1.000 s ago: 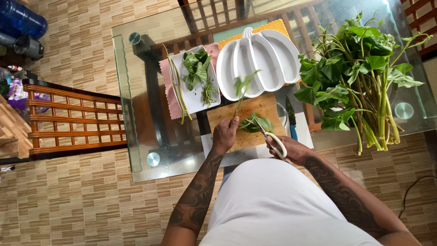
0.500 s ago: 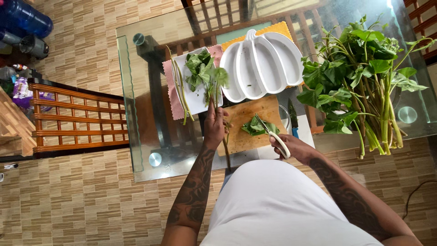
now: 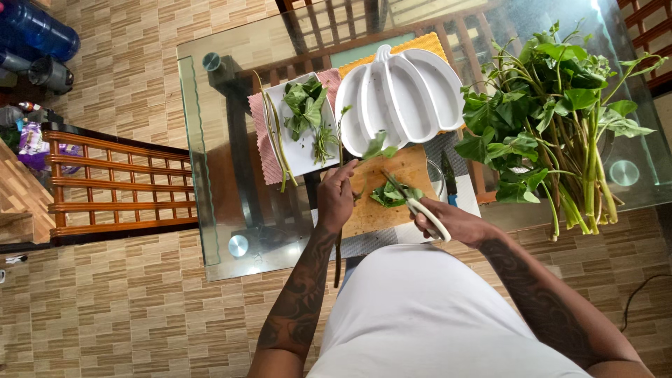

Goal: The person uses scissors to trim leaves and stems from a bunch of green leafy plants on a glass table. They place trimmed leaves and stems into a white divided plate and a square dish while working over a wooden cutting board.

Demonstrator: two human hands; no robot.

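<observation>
Green stem (image 3: 341, 150) pinched in left hand (image 3: 337, 197) over board (image 3: 381, 189); right hand (image 3: 448, 220) grips scissors (image 3: 413, 203), blades parted. Risk: blades near left fingers, could nick them.

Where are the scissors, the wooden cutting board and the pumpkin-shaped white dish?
scissors (image 3: 420, 208), head view, on the white handle in the right hand.
wooden cutting board (image 3: 409, 166), head view, on its bare far part.
pumpkin-shaped white dish (image 3: 402, 91), head view, on a middle rib.
</observation>
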